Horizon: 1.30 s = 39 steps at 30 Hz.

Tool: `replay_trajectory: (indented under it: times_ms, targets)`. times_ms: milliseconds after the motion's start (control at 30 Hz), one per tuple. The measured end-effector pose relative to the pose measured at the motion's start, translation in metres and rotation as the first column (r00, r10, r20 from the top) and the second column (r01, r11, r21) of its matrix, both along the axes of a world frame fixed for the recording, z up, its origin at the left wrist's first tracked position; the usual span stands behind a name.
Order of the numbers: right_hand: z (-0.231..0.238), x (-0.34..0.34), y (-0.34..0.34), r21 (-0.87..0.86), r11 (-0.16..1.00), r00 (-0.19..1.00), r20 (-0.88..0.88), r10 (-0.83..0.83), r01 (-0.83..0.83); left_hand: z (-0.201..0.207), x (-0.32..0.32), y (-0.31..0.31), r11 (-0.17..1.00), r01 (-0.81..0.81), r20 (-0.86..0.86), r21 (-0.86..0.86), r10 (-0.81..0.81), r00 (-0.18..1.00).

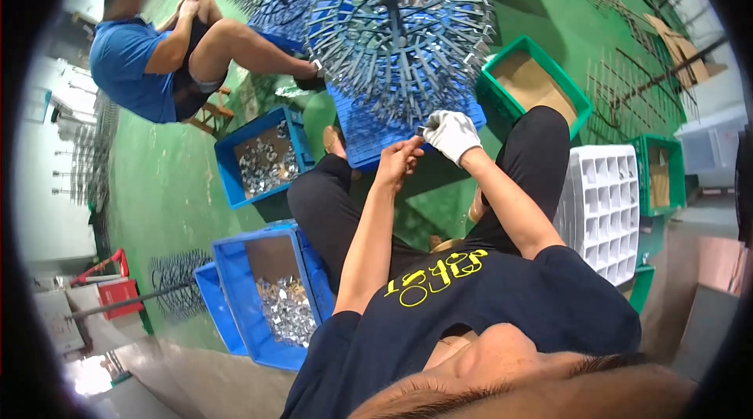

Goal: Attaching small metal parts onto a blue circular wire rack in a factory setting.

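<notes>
My left hand is bare and closed, thumb and fingertips pinched at a small shiny metal part. On the part's other side is my right hand, in a white glove, its fingers curled in against the same part. The part's exact shape is too small to make out. Both hands meet in front of my knees, just below the near edge of a large round rack. Many flat metal pieces hang in rings around its dark central post.
The rack stands over a blue plastic pallet. Left are blue crates of metal parts; right, a green crate and a white divided tray. A seated person in blue holds a phone. Bare racks stand far right.
</notes>
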State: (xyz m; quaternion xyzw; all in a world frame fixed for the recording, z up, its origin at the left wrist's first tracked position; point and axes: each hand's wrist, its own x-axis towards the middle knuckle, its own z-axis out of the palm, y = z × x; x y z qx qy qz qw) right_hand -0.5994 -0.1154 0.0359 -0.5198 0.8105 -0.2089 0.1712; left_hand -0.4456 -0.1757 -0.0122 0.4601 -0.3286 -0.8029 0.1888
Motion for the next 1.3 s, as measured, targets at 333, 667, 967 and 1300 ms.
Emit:
replay_trajectory:
  times_ms: [333,667,967,1300]
  targets:
    - [-0.060,-0.011,0.020,-0.052,0.995,0.954,0.290,-0.072,0.091,-0.017,-0.016,0.016,0.935,0.062,0.199,-0.349,0.009,0.980]
    - [-0.067,-0.032,0.013,-0.084,0.978,0.966,0.194,-0.172,0.191,-0.042,-0.058,-0.021,0.973,-0.126,0.027,0.196,0.123,0.992]
    - [-0.078,-0.032,0.013,-0.215,0.966,0.989,-0.014,-0.148,0.142,-0.067,-0.057,-0.047,0.980,-0.047,-0.089,0.193,0.066,0.994]
    - [-0.086,-0.031,0.007,-0.455,0.889,0.976,-0.161,-0.148,0.059,-0.099,-0.076,-0.062,0.978,-0.155,-0.071,0.143,0.166,0.984]
